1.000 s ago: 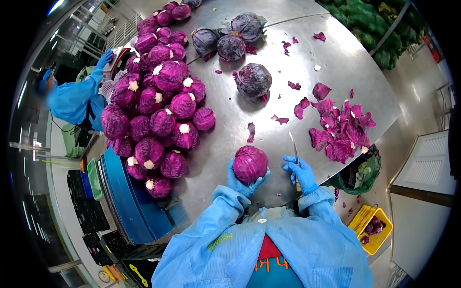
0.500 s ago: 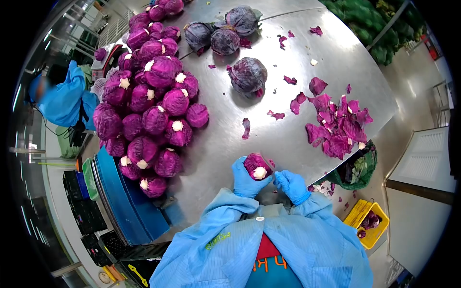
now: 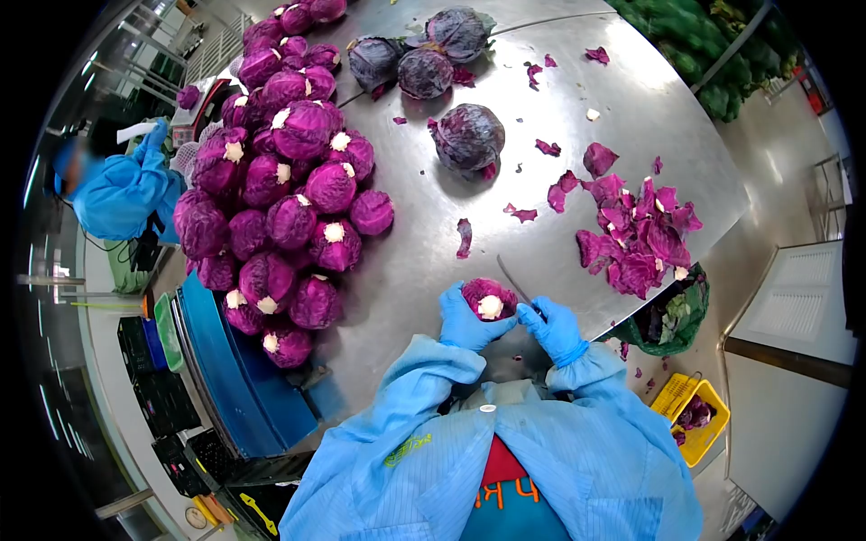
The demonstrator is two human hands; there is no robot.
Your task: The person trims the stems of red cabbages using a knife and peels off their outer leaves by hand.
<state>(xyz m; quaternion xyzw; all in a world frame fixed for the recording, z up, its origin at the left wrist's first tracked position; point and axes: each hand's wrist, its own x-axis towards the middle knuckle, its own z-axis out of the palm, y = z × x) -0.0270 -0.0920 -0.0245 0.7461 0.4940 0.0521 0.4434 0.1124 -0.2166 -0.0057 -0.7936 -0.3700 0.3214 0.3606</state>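
My left hand [image 3: 463,323], in a blue glove, is wrapped round a small red cabbage [image 3: 480,290] at the table's near edge. Its cut white stem [image 3: 490,307] faces me. On the right, my gloved right hand [image 3: 553,330] is closed on the handle of a knife [image 3: 512,277]. The thin curved blade points up and left, just beside the cabbage. Farther off on the table sits a dark, untrimmed red cabbage [image 3: 467,140], with several more behind it.
A large heap of trimmed red cabbages [image 3: 290,180] fills the table's left side. Loose purple leaves [image 3: 636,234] lie in a pile on the right. Below the right edge are a green bag [image 3: 684,316] and a yellow basket [image 3: 713,442]. A co-worker [image 3: 126,189] stands far left.
The knife blade has come away from the cabbage and now points up above it. The cabbage's stem has turned slightly. The co-worker at the left has raised an arm.
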